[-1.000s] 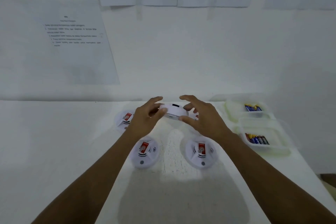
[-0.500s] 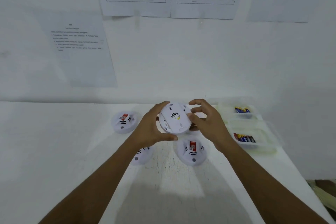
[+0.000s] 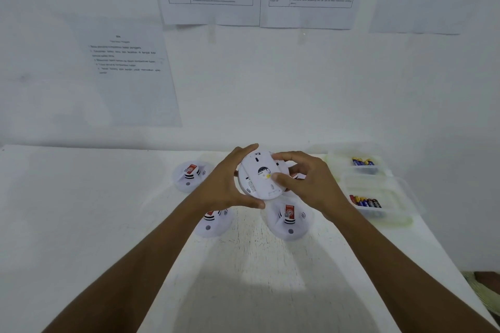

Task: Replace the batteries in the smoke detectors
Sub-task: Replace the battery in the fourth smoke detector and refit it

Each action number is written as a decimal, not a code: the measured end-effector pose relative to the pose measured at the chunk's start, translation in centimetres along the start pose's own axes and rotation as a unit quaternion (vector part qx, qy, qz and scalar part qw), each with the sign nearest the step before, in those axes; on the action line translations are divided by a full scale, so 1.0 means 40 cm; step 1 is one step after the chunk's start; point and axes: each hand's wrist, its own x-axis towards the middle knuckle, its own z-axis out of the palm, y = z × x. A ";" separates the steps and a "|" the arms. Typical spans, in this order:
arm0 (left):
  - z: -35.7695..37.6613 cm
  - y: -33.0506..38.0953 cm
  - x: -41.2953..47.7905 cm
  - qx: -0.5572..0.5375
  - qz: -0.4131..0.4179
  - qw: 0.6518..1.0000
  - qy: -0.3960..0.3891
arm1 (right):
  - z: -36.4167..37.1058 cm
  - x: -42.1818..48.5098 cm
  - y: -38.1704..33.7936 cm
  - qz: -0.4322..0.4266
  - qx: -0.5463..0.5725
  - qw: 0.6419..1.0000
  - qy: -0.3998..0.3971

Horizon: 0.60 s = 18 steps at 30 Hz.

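Above the white table (image 3: 81, 211), both hands hold one smoke detector (image 3: 258, 180), tilted with its back toward the camera. The left hand (image 3: 224, 186) has its fingers (image 3: 247, 148) and thumb curled round the left rim, while the right hand (image 3: 313, 186) grips the right rim with its thumb pressed on the back near a small yellow mark. Three more detectors (image 3: 288, 220) lie on the table beneath and to the left, two clear tubs (image 3: 400, 197) of batteries (image 3: 365, 201) sit at the right, and a white shape behind the right hand may be a further unit, too hidden to tell.
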 end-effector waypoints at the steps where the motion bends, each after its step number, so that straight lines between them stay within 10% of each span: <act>1: 0.001 -0.002 -0.002 0.004 0.005 1.000 -0.005 | 0.003 -0.003 -0.002 -0.004 0.006 1.000 -0.002; 18: -0.028 0.017 -0.012 0.041 0.022 0.998 0.053 | 0.049 -0.006 -0.046 -0.092 -0.136 0.986 -0.010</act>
